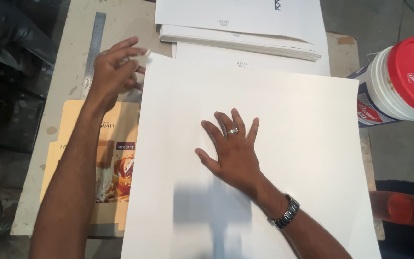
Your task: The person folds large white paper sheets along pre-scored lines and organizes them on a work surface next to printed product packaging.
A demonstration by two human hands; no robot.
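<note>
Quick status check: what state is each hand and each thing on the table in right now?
Left hand: fingers pinched at the top left corner of the big white sheet.
Right hand: flat, fingers spread, pressing on the sheet.
Big white sheet: lying flat on the table.
Paper stack: piled flat behind it.
Printed carton: flattened, partly under the sheet.
Steel ruler: lying flat.
Tub: red lid closed.

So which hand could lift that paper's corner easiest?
Probably the left hand: its fingers are already at the top-left corner of the big white sheet. The right hand lies flat mid-sheet.
</note>
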